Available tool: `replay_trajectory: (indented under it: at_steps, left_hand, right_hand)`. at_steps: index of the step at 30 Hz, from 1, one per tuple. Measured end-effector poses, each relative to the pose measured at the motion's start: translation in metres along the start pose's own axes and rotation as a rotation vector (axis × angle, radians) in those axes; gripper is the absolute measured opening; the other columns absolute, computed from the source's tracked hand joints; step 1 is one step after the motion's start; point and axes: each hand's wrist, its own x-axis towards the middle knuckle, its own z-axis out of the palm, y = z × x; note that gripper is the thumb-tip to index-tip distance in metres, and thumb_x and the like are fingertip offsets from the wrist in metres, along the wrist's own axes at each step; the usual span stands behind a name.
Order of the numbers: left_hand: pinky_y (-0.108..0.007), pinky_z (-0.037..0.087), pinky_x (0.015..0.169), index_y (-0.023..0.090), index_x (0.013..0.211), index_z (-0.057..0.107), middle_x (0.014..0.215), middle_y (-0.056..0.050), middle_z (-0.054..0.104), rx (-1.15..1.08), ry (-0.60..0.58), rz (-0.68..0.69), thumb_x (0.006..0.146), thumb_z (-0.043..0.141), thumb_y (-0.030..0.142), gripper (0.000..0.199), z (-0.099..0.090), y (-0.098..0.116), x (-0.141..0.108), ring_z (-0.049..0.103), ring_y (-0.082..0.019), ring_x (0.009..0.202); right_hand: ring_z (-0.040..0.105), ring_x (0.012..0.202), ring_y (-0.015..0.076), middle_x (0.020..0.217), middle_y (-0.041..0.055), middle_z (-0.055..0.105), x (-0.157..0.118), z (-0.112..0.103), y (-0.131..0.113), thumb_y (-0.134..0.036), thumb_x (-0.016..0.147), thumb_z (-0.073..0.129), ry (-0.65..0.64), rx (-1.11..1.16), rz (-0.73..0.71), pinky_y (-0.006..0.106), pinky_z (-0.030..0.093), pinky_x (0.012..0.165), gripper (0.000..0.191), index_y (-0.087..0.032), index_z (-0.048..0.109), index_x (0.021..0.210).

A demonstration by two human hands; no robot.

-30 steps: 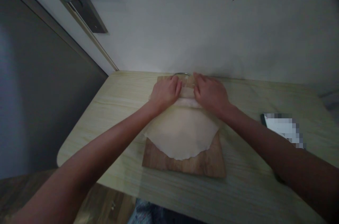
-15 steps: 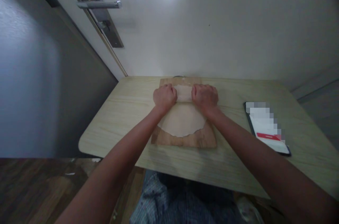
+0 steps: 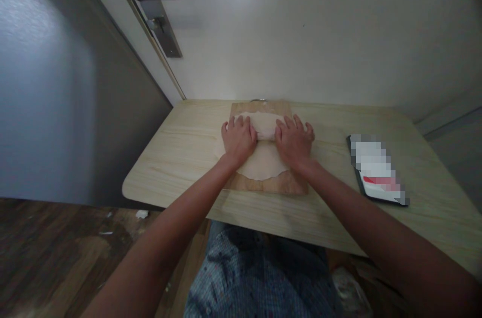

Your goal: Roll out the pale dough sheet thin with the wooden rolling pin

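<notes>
Grip of both hands is open rather than fisted: left hand (image 3: 240, 138) and right hand (image 3: 295, 140) lie palm down on a pale, thin sheet, apparently dough (image 3: 259, 162), fingers spread and slightly bent. Between them runs a raised band (image 3: 266, 130) of the same sheet; cannot tell whether it is only folded or wrapped round something.

Position: sheet lies on a wooden board (image 3: 274, 185), its scalloped near edge short of the board's near end. Board rests flat on the table (image 3: 169, 157), a metal ring (image 3: 258, 100) at its far end.

Reason for hold (judged): one hand at each side of the band probably spreads the load evenly and keeps the band straight. Board probably gives a firm backing and keeps the sheet off the table. Phone (image 3: 371, 192) lies to the right of the board, apart from it, perhaps to keep it within sight.

Containers: one possible case only, a crumpled, see-through bag (image 3: 348, 290) below the table, at right. Contents cannot be made out.
</notes>
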Motion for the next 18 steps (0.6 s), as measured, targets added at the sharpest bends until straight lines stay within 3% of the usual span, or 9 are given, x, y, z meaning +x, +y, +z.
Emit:
replay_trajectory:
  at_steps: [9,18]
  left_hand:
    - [-0.036,0.035,0.082,0.018,0.114,0.047,0.109,-0.01,0.057,-0.022,-0.088,-0.005,0.087,0.022,0.03,0.04,0.012,-0.003,0.041,0.05,-0.022,0.101]
    - [-0.031,0.04,0.07,0.018,0.097,0.055,0.093,-0.009,0.061,-0.047,-0.181,-0.081,0.089,0.016,0.037,0.044,0.02,-0.007,0.084,0.056,-0.021,0.085]
  right_hand:
    - [0.053,0.092,0.0243,0.107,0.0137,0.059,0.039,0.008,0.005,-0.031,0.087,0.021,-0.089,0.001,0.0,0.038,0.036,0.074,0.047,-0.015,0.038,0.127]
    - [0.054,0.091,0.0261,0.11,0.0148,0.057,0.082,0.017,0.01,-0.035,0.087,0.02,-0.128,0.019,-0.052,0.038,0.039,0.073,0.049,-0.015,0.036,0.128]
